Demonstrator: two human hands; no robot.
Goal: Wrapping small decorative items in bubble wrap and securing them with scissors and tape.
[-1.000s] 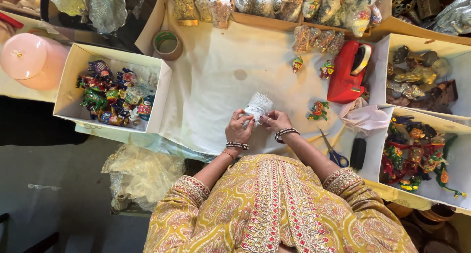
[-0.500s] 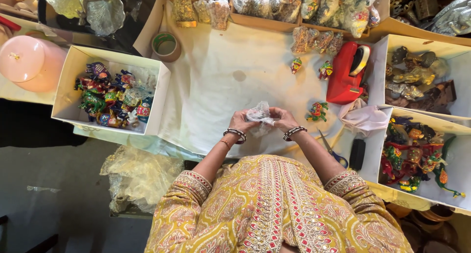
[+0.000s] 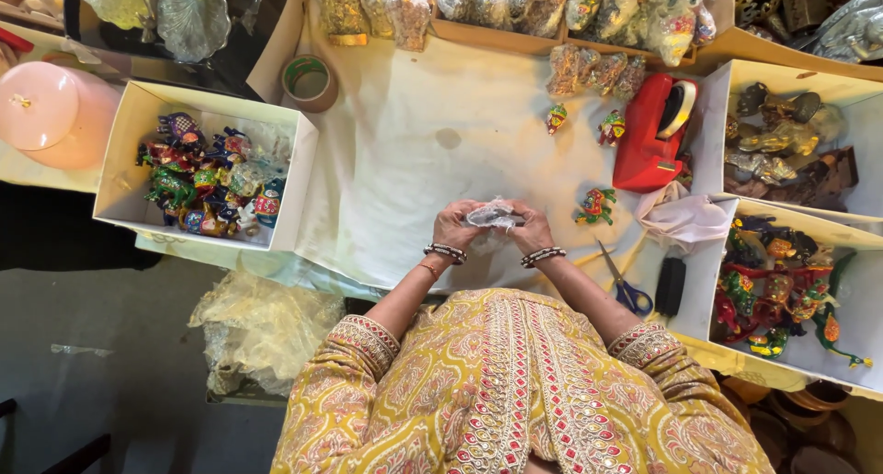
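Both of my hands meet over the white table covering [image 3: 414, 143], just in front of my body. My left hand [image 3: 453, 226] and my right hand [image 3: 531, 228] together grip a small bundle wrapped in clear crinkled plastic [image 3: 494, 216]. What is inside the wrap is hidden. A small painted figurine [image 3: 596, 205] lies just to the right of my right hand. Blue-handled scissors [image 3: 625, 285] lie near my right forearm.
A white box of painted figurines [image 3: 207, 175] stands at the left, two more boxes [image 3: 791, 143] [image 3: 786, 295] at the right. A red tape dispenser [image 3: 653, 129], a tape roll [image 3: 308, 80], wrapped packets [image 3: 589, 69] along the far edge, a pink round container [image 3: 51, 111], and crumpled plastic [image 3: 262, 322] below.
The wrapped bundle was held upright between my hands; now it lies flatter and lower, with both hands closed in around it.
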